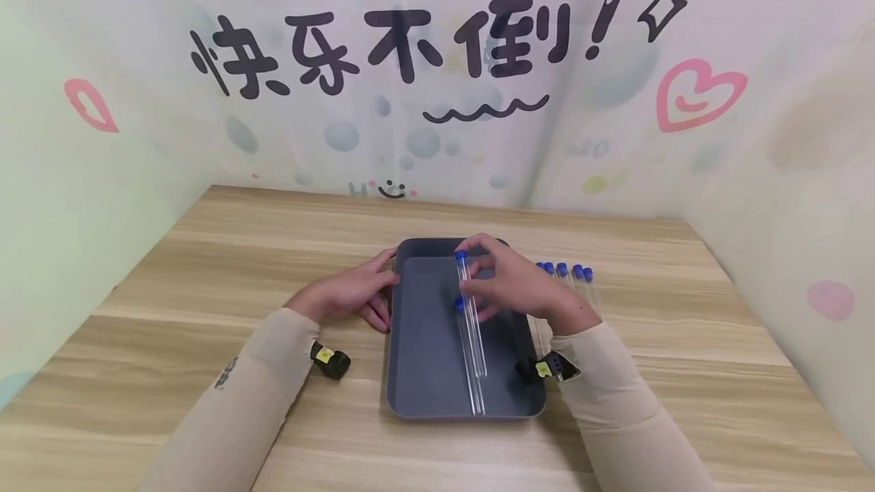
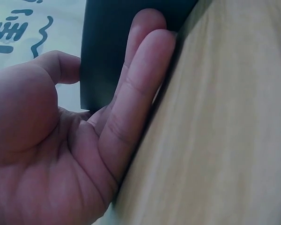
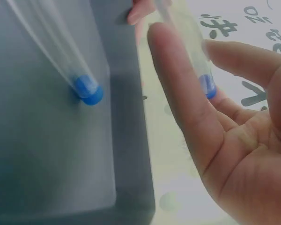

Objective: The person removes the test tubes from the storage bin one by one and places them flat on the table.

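Observation:
My right hand (image 1: 509,279) is over the grey tray (image 1: 424,355), pinching a clear test tube (image 1: 472,325) with a blue cap. The cap (image 3: 207,86) shows behind the fingers in the right wrist view, and the tube slants with its capped end away from me. Below it, a second capped tube (image 1: 468,359) lies lengthwise in the tray. At the tray's left side, my left hand (image 1: 355,291) holds the wall, thumb at the rim and the other fingers along the outside. In the left wrist view those fingers (image 2: 140,89) press against the dark wall.
Several more blue-capped tubes (image 1: 577,273) lie on the wooden table (image 1: 307,234) right of the tray, partly hidden by my right forearm. A printed cloth (image 1: 410,135) hangs behind the table's far edge.

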### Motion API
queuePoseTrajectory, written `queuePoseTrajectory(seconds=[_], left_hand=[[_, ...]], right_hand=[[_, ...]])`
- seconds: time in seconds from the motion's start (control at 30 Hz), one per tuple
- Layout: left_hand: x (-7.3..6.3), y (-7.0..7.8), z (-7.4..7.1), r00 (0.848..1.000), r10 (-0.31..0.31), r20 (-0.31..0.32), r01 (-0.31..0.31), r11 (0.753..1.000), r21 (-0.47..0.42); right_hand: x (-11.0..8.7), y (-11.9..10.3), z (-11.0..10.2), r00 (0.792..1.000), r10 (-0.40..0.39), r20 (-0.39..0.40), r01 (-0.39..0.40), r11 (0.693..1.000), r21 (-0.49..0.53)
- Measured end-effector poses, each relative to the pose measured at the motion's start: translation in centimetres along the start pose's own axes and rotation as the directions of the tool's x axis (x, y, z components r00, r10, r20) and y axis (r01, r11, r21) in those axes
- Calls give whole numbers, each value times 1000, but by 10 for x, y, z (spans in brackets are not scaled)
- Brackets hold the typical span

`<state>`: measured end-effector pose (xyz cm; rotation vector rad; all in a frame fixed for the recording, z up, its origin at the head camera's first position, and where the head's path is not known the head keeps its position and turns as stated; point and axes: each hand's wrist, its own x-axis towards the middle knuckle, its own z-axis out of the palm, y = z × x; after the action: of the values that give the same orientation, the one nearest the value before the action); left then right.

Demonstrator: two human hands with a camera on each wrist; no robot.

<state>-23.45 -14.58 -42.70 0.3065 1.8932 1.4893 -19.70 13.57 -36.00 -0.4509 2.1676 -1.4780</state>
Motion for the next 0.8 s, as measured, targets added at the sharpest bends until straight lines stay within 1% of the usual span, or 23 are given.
queuePoseTrajectory(seconds=[0.2,0.43,0.6,0.8], left_hand=[[0,2,0,1000,3,0,-3,1000,6],[-1,3,1,1000,1,-2,-1,1000,8],[0,2,1,1000,5,-1,-5,1000,6],[1,0,0,1000,3,-5,-3,1000,9]], right_hand=[[-4,-5,-3,999,-27,-30,28,998,52],[-8,-9,-8,999,-17,-50,20,997,76],[-11,-12,-11,997,-13,-82,20,996,87],[-12,-12,-14,991,1,-132,16,992,127]])
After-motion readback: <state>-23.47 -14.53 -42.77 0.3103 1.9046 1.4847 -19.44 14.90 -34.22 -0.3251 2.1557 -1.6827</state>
